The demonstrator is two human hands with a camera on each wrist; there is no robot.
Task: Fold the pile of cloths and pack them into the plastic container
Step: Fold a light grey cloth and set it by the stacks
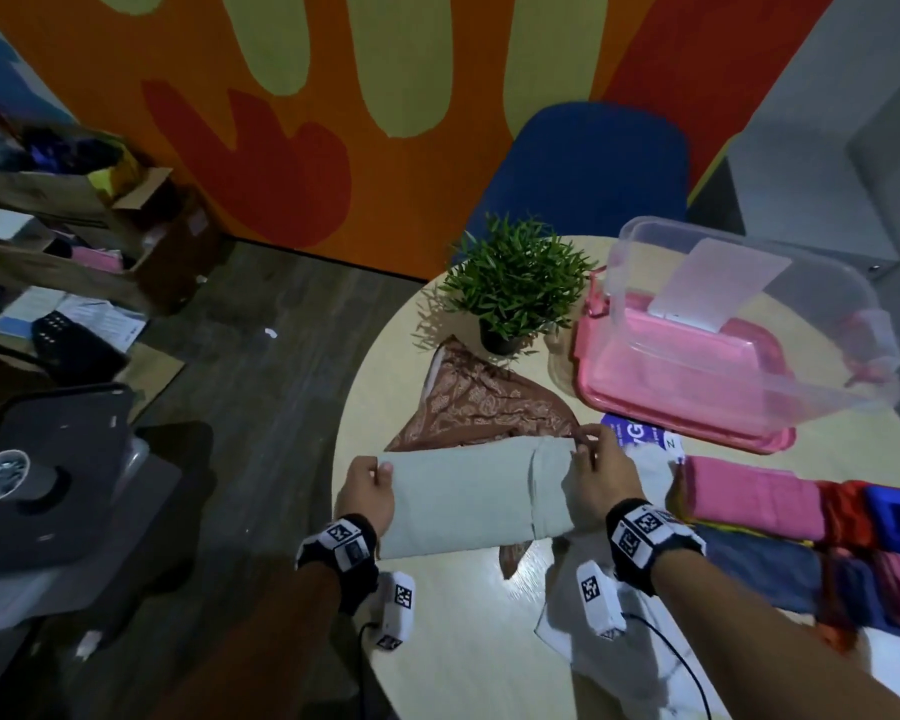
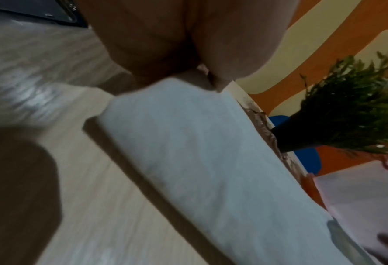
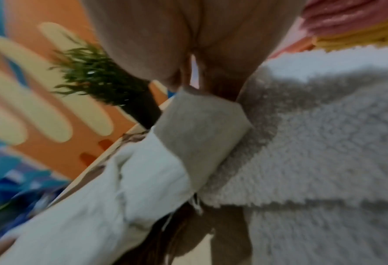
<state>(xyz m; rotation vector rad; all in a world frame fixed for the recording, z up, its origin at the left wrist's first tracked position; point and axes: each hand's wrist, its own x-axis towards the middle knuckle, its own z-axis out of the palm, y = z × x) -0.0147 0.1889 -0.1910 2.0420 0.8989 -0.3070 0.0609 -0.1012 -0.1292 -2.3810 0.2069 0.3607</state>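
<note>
A pale grey-green cloth [image 1: 463,498], folded into a long band, lies across the near part of the round table [image 1: 468,631]. My left hand [image 1: 367,491] pinches its left end [image 2: 165,93]. At the right end, my right hand [image 1: 596,470] pinches a flap [image 3: 200,122] that is turned back over the band. Under the band lies a brown patterned cloth [image 1: 481,402]. A fluffy white towel [image 3: 313,143] sits beneath my right wrist. The clear plastic container [image 1: 739,324] rests on its pink lid at the back right.
A potted green plant [image 1: 513,283] stands just behind the brown cloth. Folded pink, red, blue and grey cloths [image 1: 801,537] are piled at the right edge. A blue chair [image 1: 583,163] is behind the table. Boxes and clutter cover the floor at left.
</note>
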